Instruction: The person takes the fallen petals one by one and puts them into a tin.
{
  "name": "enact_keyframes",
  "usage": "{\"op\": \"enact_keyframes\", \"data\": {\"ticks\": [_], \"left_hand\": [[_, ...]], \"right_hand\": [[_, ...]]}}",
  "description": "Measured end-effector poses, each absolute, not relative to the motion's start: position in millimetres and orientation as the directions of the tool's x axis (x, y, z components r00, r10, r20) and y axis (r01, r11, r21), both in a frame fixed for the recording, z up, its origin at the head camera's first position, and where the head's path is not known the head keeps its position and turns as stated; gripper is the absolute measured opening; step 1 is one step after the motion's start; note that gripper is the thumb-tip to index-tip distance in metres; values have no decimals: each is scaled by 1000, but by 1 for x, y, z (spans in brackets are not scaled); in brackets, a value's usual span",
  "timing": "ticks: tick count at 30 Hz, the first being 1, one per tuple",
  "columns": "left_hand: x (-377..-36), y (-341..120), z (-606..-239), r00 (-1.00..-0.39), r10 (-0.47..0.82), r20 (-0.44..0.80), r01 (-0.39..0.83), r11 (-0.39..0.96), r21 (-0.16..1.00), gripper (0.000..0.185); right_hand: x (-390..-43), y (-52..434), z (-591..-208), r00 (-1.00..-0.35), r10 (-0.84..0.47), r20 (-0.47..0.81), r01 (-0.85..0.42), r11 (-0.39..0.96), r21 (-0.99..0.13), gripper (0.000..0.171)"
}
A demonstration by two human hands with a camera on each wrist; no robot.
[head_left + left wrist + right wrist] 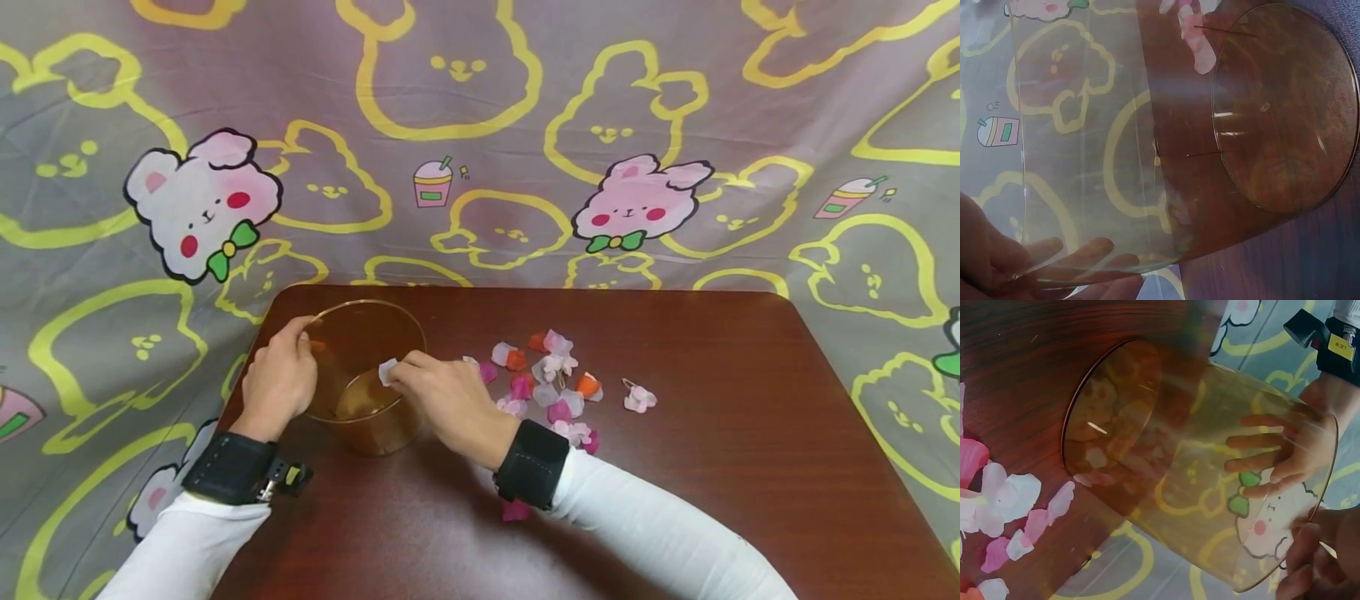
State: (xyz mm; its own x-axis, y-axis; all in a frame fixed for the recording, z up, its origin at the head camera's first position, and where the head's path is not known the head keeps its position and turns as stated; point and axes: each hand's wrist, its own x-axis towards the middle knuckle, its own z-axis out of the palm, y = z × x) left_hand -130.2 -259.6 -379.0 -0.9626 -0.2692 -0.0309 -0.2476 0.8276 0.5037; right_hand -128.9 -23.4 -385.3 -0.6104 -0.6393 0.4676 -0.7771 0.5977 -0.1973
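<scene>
A see-through amber container with a round rim stands at the left of the brown table. My left hand holds its wall at the left side of the rim. In the right wrist view the left hand's fingers show through the amber wall. My right hand is at the rim's right side and pinches a small white petal over the opening. To the right of the container lies a loose scatter of pink, white and orange artificial petals, partly hidden by the right hand and wrist.
One pale pink flower with a thin loop lies apart to the right. A magenta petal lies near the right forearm. Behind the brown table hangs a grey cloth with yellow outlines and rabbit faces.
</scene>
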Motion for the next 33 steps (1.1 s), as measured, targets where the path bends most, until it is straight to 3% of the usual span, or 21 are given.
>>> {"op": "enact_keyframes", "data": {"ticks": [9,20,33], "left_hand": [[-129,-259,-380,-960,-279,-26,-253,827,502,44],[-129,-258,-379,-961,-276,-24,-249,822,512,45],[-130,-259,-379,-959,-281,-35,-258,817,515,45]], "right_hand": [[-125,-25,-380,-654,-661,367,-749,633,-195,24],[-121,-10,-377,-617,-633,468,-770,607,-194,21],[-118,18,-387,-645,-641,417,-757,610,-232,26]]}}
